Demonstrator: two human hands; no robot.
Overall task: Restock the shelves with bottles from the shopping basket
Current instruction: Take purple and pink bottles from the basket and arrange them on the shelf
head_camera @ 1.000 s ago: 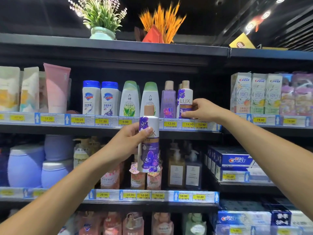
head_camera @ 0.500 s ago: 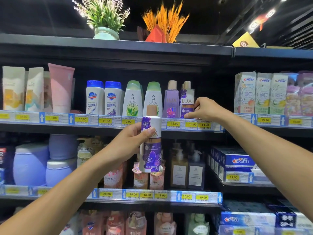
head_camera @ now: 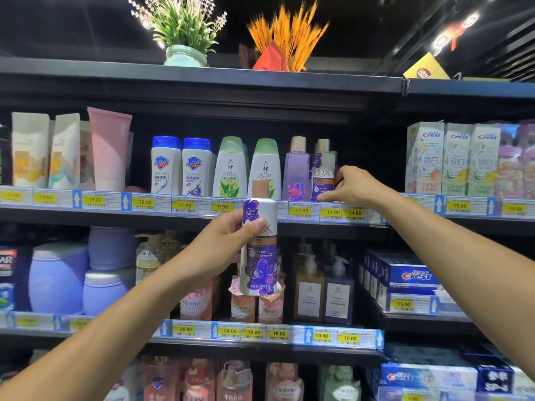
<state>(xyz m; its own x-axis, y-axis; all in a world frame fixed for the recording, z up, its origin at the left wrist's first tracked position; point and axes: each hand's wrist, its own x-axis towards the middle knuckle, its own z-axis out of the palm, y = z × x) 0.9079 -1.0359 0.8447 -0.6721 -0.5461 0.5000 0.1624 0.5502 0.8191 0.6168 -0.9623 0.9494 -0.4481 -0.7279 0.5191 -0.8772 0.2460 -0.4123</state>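
Gripping an upright white-and-purple Lux bottle, the left hand hovers near; farther right, the right hand pinches the base of a shelved Lux bottle.

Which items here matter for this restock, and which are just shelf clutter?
Job: left hand gripping the held Lux bottle; right hand touching the shelved Lux bottle; 14.90 price tags below.
Background: Safeguard bottles, herbal bottles, Crest boxes, pump bottles, potted plant.
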